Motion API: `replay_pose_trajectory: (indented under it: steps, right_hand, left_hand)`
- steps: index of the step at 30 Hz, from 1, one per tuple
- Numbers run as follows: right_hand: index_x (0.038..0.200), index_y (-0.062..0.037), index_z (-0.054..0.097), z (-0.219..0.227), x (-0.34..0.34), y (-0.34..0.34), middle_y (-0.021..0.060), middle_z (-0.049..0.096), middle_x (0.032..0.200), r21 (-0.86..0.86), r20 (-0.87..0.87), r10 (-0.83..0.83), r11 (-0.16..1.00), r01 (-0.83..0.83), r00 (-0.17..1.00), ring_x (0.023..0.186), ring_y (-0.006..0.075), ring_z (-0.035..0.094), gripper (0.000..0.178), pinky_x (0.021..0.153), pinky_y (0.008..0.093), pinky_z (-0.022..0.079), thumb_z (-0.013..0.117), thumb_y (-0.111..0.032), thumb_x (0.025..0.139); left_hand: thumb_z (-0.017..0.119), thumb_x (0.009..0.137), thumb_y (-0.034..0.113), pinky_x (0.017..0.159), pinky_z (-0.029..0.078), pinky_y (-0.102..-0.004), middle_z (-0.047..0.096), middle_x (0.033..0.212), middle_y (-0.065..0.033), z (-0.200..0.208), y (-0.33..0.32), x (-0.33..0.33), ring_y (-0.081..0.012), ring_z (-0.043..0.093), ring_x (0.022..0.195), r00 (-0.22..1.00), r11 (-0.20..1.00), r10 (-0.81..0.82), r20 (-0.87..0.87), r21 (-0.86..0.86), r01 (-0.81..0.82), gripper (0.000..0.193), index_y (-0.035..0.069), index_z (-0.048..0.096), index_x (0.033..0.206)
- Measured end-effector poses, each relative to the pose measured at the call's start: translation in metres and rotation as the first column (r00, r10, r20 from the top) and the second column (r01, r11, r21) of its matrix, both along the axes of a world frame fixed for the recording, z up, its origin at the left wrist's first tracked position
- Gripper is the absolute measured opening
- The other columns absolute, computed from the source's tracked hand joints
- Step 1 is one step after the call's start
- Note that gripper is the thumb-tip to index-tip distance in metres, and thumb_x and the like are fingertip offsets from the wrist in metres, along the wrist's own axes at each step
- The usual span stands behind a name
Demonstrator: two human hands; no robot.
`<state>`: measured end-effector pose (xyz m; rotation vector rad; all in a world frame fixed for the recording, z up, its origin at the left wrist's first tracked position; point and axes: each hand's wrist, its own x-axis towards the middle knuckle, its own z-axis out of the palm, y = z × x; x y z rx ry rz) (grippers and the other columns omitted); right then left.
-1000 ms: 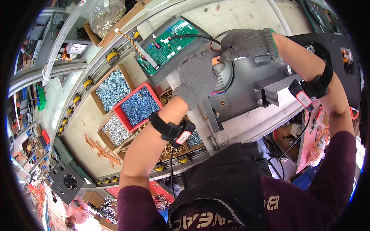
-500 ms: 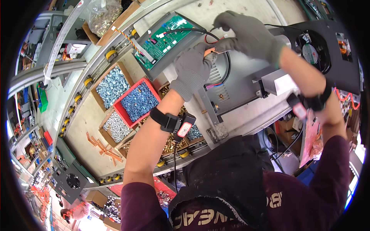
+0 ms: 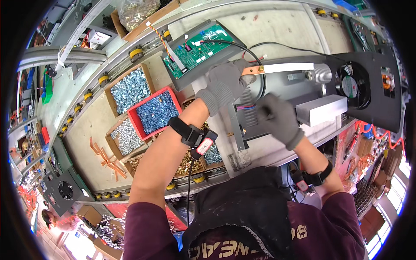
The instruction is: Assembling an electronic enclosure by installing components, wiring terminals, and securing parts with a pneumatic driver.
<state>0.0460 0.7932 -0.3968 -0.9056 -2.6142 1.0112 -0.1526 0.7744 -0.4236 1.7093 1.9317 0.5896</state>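
My left hand (image 3: 227, 80), in a grey knit glove, pinches the bare end of a copper strip (image 3: 252, 70). A long white length (image 3: 288, 68) continues from it to the right, and a brass-coloured fastener (image 3: 261, 69) sits at the joint. My right hand (image 3: 279, 121), gloved alike, is apart from the strip, over the slotted part of a grey metal chassis (image 3: 281, 99). Its fingers are curled and a little blurred; whatever they may hold is hidden. A black cable (image 3: 263, 84) loops behind the strip. Beyond my left hand lies a green circuit board (image 3: 199, 52) on a grey plate.
A red bin (image 3: 177, 102) of blue-grey fasteners and cardboard boxes (image 3: 149, 78) of screws and nuts stand left of my left arm. Loose copper strips (image 3: 106, 158) lie farther left. A finned heatsink (image 3: 323, 110) and a fan (image 3: 349, 84) are at the right.
My right hand has left the strip and come down toward me, over the chassis. My left hand has shifted slightly right and keeps hold of the strip, whose white length now shows.
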Motion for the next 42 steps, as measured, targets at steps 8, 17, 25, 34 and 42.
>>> replay_pose_trajectory:
  steps: [8,17,25,34,42]
  right_hand:
    - [0.094,-0.0083,0.064,0.026,-0.054,0.057,0.0072,0.063,0.086,0.326,-0.281,0.002,0.941,0.094,0.960,0.076,0.0257,0.057,0.018,0.068,0.0347,0.044,0.063,-0.008,0.077]
    - [0.092,-0.0158,0.064,0.001,-0.052,0.054,-0.0026,0.065,0.089,0.464,-0.258,0.073,0.884,0.058,0.963,0.083,0.0214,0.056,0.014,0.078,0.0352,0.036,0.062,-0.017,0.078]
    - [0.097,-0.0159,0.064,0.012,-0.051,0.050,0.0003,0.064,0.095,0.489,-0.192,0.111,0.872,-0.003,0.975,0.088,0.0227,0.056,0.022,0.083,0.0380,0.038,0.056,-0.013,0.076]
    - [0.097,-0.0022,0.065,0.019,-0.041,0.069,0.0133,0.064,0.096,0.001,-0.305,0.090,0.996,-0.094,0.948,0.088,0.0295,0.057,0.032,0.083,0.0367,0.044,0.046,0.002,0.072]
    - [0.094,-0.0014,0.060,0.057,0.000,0.030,0.0133,0.061,0.091,-0.002,-0.553,-0.263,0.949,0.315,0.790,0.085,0.0287,0.059,0.020,0.076,0.0350,0.047,0.051,-0.003,0.076]
  left_hand:
    - [0.056,0.080,0.025,0.073,0.044,-0.0423,0.063,0.086,-0.0106,-0.010,0.002,-0.002,-0.0282,0.062,0.085,0.993,0.997,-0.057,0.099,0.060,0.052,0.024,0.011,0.058,0.099]
    - [0.056,0.080,0.025,0.074,0.043,-0.0425,0.064,0.087,-0.0095,-0.001,0.002,-0.003,-0.0282,0.061,0.085,0.995,0.998,-0.060,0.085,-0.008,0.061,0.024,0.011,0.057,0.100]
    - [0.056,0.082,0.033,0.075,0.043,-0.0423,0.065,0.087,-0.0096,0.002,-0.002,-0.008,-0.0292,0.061,0.084,0.992,0.997,-0.063,0.111,-0.026,0.066,0.031,0.013,0.058,0.105]
    - [0.053,0.087,0.040,0.080,0.045,-0.0398,0.066,0.088,-0.0138,0.001,-0.002,-0.009,-0.0331,0.061,0.088,0.934,0.998,-0.046,0.355,-0.012,0.054,0.040,0.011,0.058,0.113]
    - [0.054,0.086,0.014,0.084,0.044,-0.0270,0.059,0.106,-0.0079,0.013,-0.006,-0.014,-0.0141,0.055,0.098,0.563,0.971,0.167,0.809,-0.233,0.047,0.035,0.002,0.054,0.118]
